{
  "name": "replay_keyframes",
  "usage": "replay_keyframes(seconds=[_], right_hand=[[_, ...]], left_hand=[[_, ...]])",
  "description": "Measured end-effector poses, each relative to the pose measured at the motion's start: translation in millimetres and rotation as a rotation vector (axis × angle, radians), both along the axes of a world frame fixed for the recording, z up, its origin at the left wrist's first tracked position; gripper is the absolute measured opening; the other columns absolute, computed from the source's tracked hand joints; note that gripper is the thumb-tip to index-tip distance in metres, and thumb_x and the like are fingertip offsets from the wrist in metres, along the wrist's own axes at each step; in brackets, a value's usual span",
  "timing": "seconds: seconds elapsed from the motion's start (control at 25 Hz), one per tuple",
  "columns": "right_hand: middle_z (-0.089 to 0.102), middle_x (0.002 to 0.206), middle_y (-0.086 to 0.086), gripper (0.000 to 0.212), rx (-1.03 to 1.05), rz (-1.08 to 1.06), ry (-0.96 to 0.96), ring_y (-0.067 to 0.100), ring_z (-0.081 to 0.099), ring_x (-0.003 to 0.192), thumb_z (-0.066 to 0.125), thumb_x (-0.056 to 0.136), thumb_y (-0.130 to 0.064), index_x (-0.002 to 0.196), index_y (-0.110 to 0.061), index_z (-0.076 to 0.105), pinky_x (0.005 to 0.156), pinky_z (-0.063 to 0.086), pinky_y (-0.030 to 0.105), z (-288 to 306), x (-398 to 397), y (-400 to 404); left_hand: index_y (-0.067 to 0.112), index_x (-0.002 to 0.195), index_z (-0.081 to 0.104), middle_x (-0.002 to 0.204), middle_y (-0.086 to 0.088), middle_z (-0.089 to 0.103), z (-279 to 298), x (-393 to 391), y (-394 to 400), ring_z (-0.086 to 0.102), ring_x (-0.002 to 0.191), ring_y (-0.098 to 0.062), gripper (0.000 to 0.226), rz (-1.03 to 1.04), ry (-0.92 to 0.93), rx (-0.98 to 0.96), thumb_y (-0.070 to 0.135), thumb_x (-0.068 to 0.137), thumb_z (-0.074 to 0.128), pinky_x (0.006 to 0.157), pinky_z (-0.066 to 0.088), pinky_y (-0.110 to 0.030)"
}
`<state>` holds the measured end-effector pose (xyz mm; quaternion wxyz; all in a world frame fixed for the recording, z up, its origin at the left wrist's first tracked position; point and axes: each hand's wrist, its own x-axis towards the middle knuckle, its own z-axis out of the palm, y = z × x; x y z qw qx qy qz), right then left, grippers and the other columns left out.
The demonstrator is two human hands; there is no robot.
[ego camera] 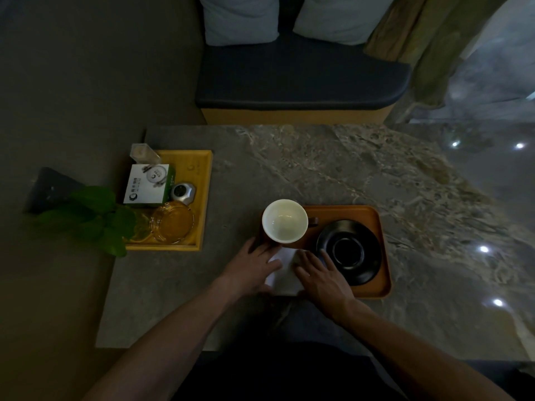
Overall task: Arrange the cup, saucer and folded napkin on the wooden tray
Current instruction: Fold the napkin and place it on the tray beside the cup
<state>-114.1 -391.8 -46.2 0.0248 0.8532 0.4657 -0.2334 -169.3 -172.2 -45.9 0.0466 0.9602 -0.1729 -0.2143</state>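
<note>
Dim room, stone-look counter [333, 169] with a cushioned bench beyond it. Far left on counter: yellow tray [204, 198] holding a boxed item, glass ashtray and small clutter, leafy plant [92, 218] overlapping its near-left corner; not part of the job. Moving right: left hand [254, 267] flat, fingers [267, 250] spread wide and pressed down on the left edge of the folded napkin [285, 273], gripping nothing. Just beyond that hand, white-lined cup [285, 221] upright, mouth up, empty, at the far-left corner of the wooden tray [373, 218]; handle sticks out to the right, toward tray centre. Looks like glazed ceramic: rigid, moderately heavy, chippable, slick; best taken by the handle or around the body, not the rim. Napkin sits at the tray's near-left corner, whether fully inside the lip or overhanging can't be told; long axis runs roughly near-to-far, tilted slightly left at the near end. Soft, near weightless, will unfold or slide if dragged; better pinched at a folded edge or pushed flat with both palms. Right hand [321, 276] also flat on napkin's right edge, fingers extended and loosely spread, empty, tips near the saucer's rim. Black saucer [348, 251] flat on right half of tray, well facing up, no direction to speak of; thin, rigid, brittle, lift by rim. Cup not yet on saucer.
</note>
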Motion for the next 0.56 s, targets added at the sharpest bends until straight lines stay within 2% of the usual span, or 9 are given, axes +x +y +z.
replay_keyframes(seconds=[0.12, 0.28, 0.56], right_hand=[[0.011, 0.16, 0.017, 0.062, -0.012, 0.033, -0.033, 0.032, 0.007, 0.148, 0.055, 0.092, -0.04, 0.144, -0.02, 0.03, 0.117, -0.007, 0.052, 4, 8, 3], [0.013, 0.16, 0.017, 0.07, -0.008, 0.075, -0.025, 0.031, 0.009, 0.148, 0.059, 0.088, -0.043, 0.147, -0.019, 0.028, 0.118, -0.006, 0.05, 3, 16, 7], [0.014, 0.16, 0.015, 0.071, 0.007, 0.073, -0.005, 0.03, 0.011, 0.148, 0.061, 0.087, -0.044, 0.146, -0.02, 0.029, 0.119, -0.002, 0.047, 6, 21, 9]], left_hand=[[0.028, 0.142, 0.039, 0.161, -0.008, 0.017, 2, -9, 2, 0.014, 0.147, -0.028, 0.068, 0.029, 0.004, -0.02, 0.059, 0.084, 0.058, 0.117, 0.013, -0.053], [0.029, 0.146, 0.032, 0.161, -0.007, 0.016, -1, -22, -2, 0.007, 0.148, -0.025, 0.071, 0.143, 0.018, -0.046, 0.06, 0.086, 0.053, 0.119, 0.011, -0.051], [0.032, 0.149, 0.025, 0.163, -0.005, 0.011, -7, -31, -4, -0.001, 0.149, -0.024, 0.066, 0.187, 0.023, 0.006, 0.059, 0.092, 0.043, 0.119, 0.002, -0.054]])
